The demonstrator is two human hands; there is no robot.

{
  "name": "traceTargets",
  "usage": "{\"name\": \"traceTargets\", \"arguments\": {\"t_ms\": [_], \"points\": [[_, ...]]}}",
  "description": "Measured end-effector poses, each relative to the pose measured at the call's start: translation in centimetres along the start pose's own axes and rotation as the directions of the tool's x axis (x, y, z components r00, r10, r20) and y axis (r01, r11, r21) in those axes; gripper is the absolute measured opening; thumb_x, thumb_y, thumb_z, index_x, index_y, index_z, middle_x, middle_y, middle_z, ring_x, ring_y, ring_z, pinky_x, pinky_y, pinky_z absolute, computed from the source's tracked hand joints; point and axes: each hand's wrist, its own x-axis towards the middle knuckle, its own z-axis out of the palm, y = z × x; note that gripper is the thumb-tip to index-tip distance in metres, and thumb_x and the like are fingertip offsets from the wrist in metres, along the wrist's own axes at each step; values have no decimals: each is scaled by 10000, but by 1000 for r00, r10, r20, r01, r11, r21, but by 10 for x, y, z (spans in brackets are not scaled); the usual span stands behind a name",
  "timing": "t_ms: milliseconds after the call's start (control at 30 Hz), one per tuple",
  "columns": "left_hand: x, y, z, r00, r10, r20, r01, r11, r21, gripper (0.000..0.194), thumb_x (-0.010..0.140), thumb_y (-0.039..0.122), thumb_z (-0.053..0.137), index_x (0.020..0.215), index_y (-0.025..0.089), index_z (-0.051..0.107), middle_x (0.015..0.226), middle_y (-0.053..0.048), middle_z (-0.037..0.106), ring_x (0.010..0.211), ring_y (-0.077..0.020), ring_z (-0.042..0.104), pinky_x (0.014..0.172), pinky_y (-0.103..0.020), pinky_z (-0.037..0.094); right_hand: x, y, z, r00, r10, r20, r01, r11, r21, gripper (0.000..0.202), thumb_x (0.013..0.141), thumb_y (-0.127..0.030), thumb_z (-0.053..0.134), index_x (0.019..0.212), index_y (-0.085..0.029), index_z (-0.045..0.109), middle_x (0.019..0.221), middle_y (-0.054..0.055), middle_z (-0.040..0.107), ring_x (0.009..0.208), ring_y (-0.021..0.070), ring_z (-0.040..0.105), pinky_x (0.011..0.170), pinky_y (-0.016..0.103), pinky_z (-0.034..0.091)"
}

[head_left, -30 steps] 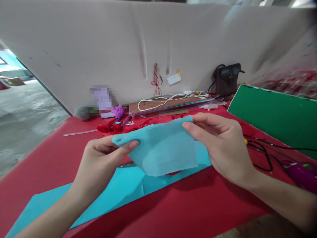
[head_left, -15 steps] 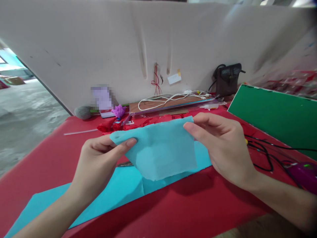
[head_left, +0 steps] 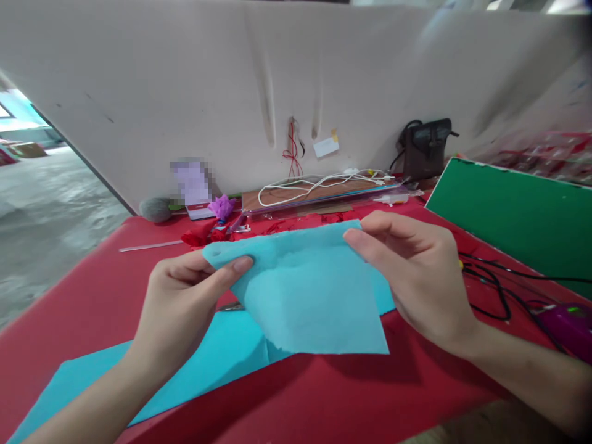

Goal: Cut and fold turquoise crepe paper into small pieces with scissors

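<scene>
A small piece of light-blue crepe-like paper (head_left: 314, 296) hangs in the air between my two hands. My left hand (head_left: 185, 296) pinches its upper left corner, thumb on the near side. At the upper right corner, my right hand (head_left: 411, 271) grips it between thumb and fingers. The top edge looks slightly uneven, and the lower part hangs loose. Beneath it, a longer blue sheet (head_left: 203, 364) lies across the table, partly covered by my left forearm. A metal tool, mostly hidden, shows its tip (head_left: 232, 306) behind the hanging piece.
The table has a red cover (head_left: 333, 401). Along the back lie a purple paper flower (head_left: 222, 208), red crumpled paper (head_left: 198, 236) and a white cable (head_left: 277, 200). To the right are a green board (head_left: 513, 222), black cords (head_left: 504, 302), a purple device (head_left: 567, 327) and a dark bag (head_left: 424, 148).
The lower part of the hanging paper has swung toward me and down to the right, now reaching below the long sheet's edge. Both hands have barely moved and keep their pinch.
</scene>
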Motion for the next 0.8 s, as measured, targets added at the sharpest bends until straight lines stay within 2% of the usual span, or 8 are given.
{"name": "traceTargets", "arguments": {"t_ms": [233, 367, 433, 500, 600, 700, 800], "points": [[0, -6, -4, 1000, -17, -26, 18, 999, 28, 96, 579, 320, 745, 612, 244, 696, 566, 77, 662, 516, -60, 563, 495, -119, 487, 2, 2, 0, 999, -46, 16, 45, 998, 35, 168, 734, -297, 614, 608, -196, 565, 567, -48, 503, 544, 62, 472, 502, 207, 378], [2, -5, -5, 999, -34, 6, 33, 999, 40, 142, 600, 321, 732, 542, 210, 665, 521, 85, 628, 462, -25, 501, 427, -77, 414, 4, 4, -1, 999, -34, 9, 34, 999, 42, 194, 742, -307, 606, 592, -195, 554, 533, -53, 462, 510, 53, 422, 480, 205, 346], [4, -3, -4, 999, -51, 13, 51, 998, 42, 188, 615, 303, 724, 498, 186, 635, 464, 88, 578, 417, -6, 439, 382, -68, 355, 7, 7, -1, 1000, 3, 23, -5, 997, 80, 197, 734, -318, 612, 589, -197, 557, 535, -50, 456, 504, 56, 404, 479, 212, 336], [7, -2, -4, 996, -84, 20, 83, 996, 27, 206, 637, 294, 710, 498, 170, 621, 448, 85, 542, 425, -5, 428, 398, -73, 354, 10, 13, 0, 997, 62, 45, -68, 989, 133, 198, 719, -328, 624, 583, -198, 561, 548, -44, 461, 507, 62, 392, 481, 221, 327], [11, -3, -4, 988, -144, 59, 143, 990, 19, 168, 662, 312, 692, 594, 165, 648, 523, 59, 583, 519, -36, 507, 501, -109, 427, 16, 22, 1, 984, 157, 80, -170, 965, 202, 206, 686, -339, 649, 570, -194, 561, 569, -33, 462, 529, 72, 385, 496, 231, 324], [16, -6, -6, 978, -189, 94, 185, 982, 51, 174, 680, 345, 673, 697, 172, 675, 621, 21, 647, 600, -78, 570, 574, -158, 472, 21, 31, 3, 967, 232, 107, -250, 948, 196, 234, 669, -365, 655, 560, -191, 543, 573, -31, 436, 549, 80, 386, 536, 238, 346], [19, -8, -8, 957, -230, 175, 208, 969, 132, 184, 695, 352, 656, 662, 172, 678, 609, 10, 656, 620, -99, 598, 598, -167, 485, 26, 36, 3, 960, 222, 169, -247, 959, 141, 229, 732, -429, 569, 694, -203, 561, 696, -12, 508, 671, 111, 470, 639, 255, 397]]}}
